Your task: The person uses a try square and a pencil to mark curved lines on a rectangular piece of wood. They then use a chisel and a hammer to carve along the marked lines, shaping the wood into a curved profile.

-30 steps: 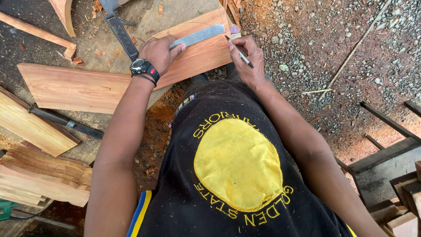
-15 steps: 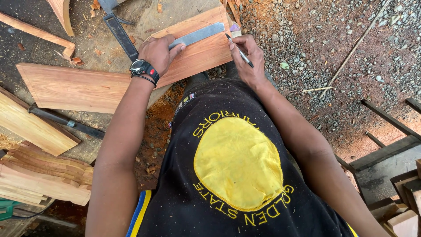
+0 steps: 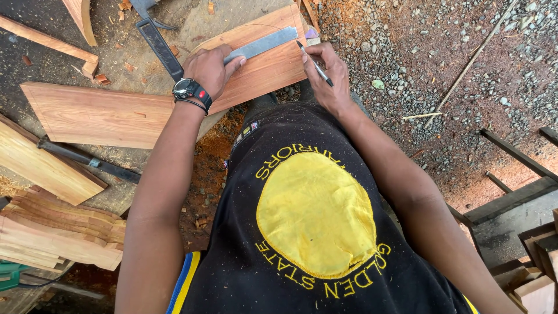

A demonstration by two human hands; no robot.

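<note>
Metal ruler [image 3: 261, 44] pressed flat on board [image 3: 256, 70] under left hand [image 3: 209, 68], right hand [image 3: 325, 75] fingers pinching apparent pencil [image 3: 315, 64]

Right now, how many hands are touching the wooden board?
2. The left hand presses a metal ruler onto the board; the right hand, holding a pencil, rests at its right end.

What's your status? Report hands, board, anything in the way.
Left hand pressing metal ruler flat on wooden board. Right hand holds pencil, tip at ruler's end. Nothing blocking the board.
</note>
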